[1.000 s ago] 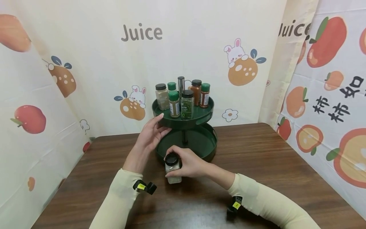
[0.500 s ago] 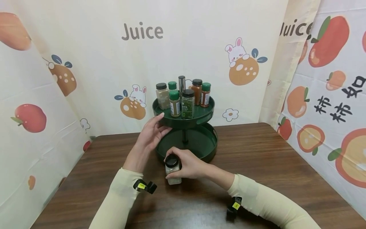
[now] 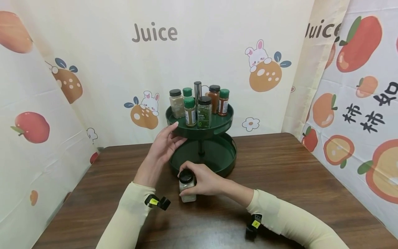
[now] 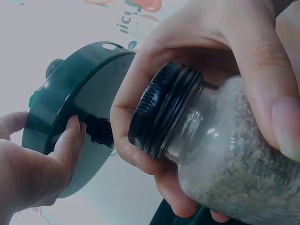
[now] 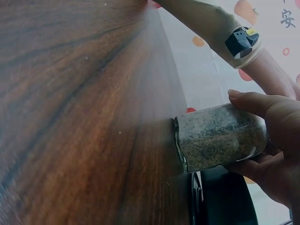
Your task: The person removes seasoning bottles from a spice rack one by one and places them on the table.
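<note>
A clear spice jar (image 3: 188, 194) with a black lid is gripped by my right hand (image 3: 203, 178), thumb on the near side, fingers round the far side. Coarse greyish grains fill the jar (image 5: 220, 136) in the right wrist view. Just behind it stands a dark green two-tier rack (image 3: 199, 133). My left hand (image 3: 163, 145) holds the left rim of its upper tray, thumb at the edge and fingers beneath. The left wrist view shows those fingers (image 4: 70, 140) against the tray's underside. Whether the jar's base touches the table is hard to tell.
Several spice jars stand on the upper tray, including a green-labelled jar (image 3: 204, 114), a green-capped jar (image 3: 190, 113) and an orange-brown jar (image 3: 214, 98). The lower tray (image 3: 217, 159) lies beneath. A brown wooden table (image 3: 267, 166) carries the rack; printed curtains (image 3: 211, 41) enclose it.
The right hand and its jar have shifted very slightly downward and to the left in the head view. My left hand keeps its hold on the upper tray.
</note>
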`<state>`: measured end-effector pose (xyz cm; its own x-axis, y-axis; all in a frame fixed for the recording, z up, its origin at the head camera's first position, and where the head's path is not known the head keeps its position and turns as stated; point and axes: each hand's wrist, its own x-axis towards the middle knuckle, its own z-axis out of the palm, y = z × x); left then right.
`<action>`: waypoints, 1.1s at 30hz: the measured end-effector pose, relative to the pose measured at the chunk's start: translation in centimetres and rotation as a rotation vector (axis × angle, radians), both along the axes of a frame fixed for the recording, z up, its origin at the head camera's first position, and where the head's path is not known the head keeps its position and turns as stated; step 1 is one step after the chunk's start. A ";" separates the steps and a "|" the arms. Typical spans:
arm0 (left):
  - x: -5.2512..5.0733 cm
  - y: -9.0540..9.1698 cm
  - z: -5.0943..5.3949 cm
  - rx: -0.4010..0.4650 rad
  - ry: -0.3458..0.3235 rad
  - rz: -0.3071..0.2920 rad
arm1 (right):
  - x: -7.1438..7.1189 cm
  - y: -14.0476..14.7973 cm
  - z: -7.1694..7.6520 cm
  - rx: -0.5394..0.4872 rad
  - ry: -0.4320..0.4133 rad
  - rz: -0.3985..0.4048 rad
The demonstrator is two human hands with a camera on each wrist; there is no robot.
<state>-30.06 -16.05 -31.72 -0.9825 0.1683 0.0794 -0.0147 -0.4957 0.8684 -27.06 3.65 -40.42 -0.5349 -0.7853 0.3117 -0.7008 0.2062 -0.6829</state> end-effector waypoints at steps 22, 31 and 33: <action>0.0 -0.1 -0.1 0.008 0.000 -0.002 | -0.3 1.5 3.3 -0.091 -0.028 0.051; 0.0 0.0 0.1 -0.012 0.000 -0.004 | -0.1 3.5 6.7 -0.231 0.006 0.026; 0.1 0.0 0.1 -0.017 -0.003 -0.002 | 0.0 4.1 7.5 -0.255 0.015 0.014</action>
<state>-30.00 -16.07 -31.58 -0.9825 0.1712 0.0734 -0.0183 -0.4808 0.8766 -27.06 7.70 -32.96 -0.5180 -0.6879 0.5085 -0.7132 0.0191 -0.7007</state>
